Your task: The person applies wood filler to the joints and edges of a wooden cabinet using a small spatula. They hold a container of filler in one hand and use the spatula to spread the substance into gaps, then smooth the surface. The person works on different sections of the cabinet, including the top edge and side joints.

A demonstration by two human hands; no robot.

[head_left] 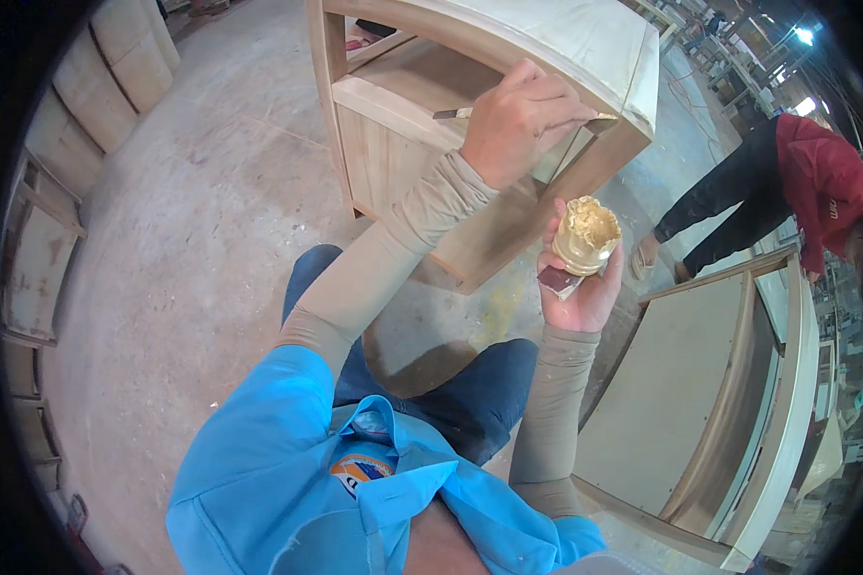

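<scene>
My left hand (pixel 520 120) is closed around a thin metal putty knife (pixel 451 113), whose blade tip rests against the front edge of an unfinished pale wooden cabinet (pixel 585 48). My right hand (pixel 575 283) is lower and to the right, near the cabinet's bottom corner. It grips a small cup caked with yellowish filler (pixel 587 233), with a dark reddish piece of sandpaper (pixel 558 280) tucked under its fingers. Both forearms wear beige sleeves.
Another person in a red top and black trousers (pixel 796 182) bends over at the right. A large curved wooden panel unit (pixel 729 402) lies at lower right. Wooden parts (pixel 96 86) are stacked along the left wall. The concrete floor (pixel 192 240) is dusty.
</scene>
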